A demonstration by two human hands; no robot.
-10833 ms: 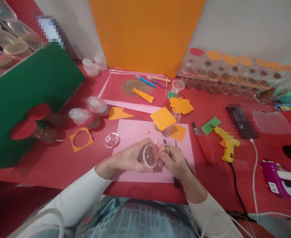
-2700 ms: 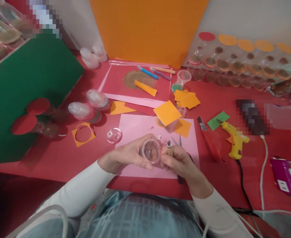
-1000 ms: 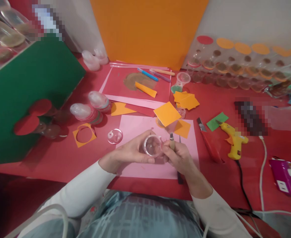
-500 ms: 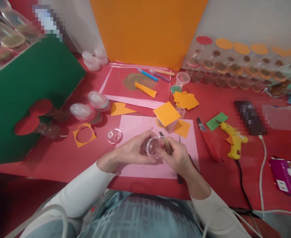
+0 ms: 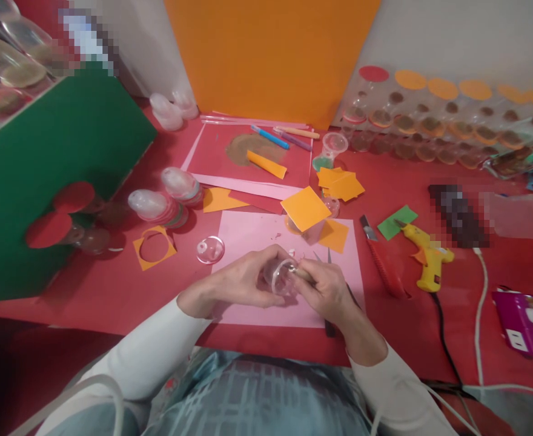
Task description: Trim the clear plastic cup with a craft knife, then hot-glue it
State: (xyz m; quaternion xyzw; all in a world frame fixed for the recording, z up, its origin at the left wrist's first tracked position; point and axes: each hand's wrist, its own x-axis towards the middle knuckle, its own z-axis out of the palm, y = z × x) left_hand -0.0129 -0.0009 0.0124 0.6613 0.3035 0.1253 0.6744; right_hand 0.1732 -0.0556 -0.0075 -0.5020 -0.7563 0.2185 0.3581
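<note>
Over the pink sheet (image 5: 257, 315), my left hand (image 5: 243, 278) is wrapped round a clear plastic cup (image 5: 281, 278), tilted so its open rim faces my right hand. My right hand (image 5: 323, 287) grips a craft knife (image 5: 303, 274) with a tan handle; its tip is at the cup's rim, and the blade hardly shows. Small red and white scraps (image 5: 292, 253) lie just beyond the cup. Scissors (image 5: 329, 257) rest on the sheet, partly hidden behind my right hand. To the left lies a clear domed lid (image 5: 211, 249).
Right of the sheet are a red box cutter (image 5: 382, 260) and a yellow glue gun (image 5: 430, 254) with its cord. Orange paper squares (image 5: 306, 209) lie behind my hands. Stacked clear cups (image 5: 157, 206) and a green board (image 5: 66, 175) stand at left.
My right hand has turned the knife so its blade now points toward the cup instead of upward. The cup has tilted slightly. More scraps and the scissors' second tip now show.
</note>
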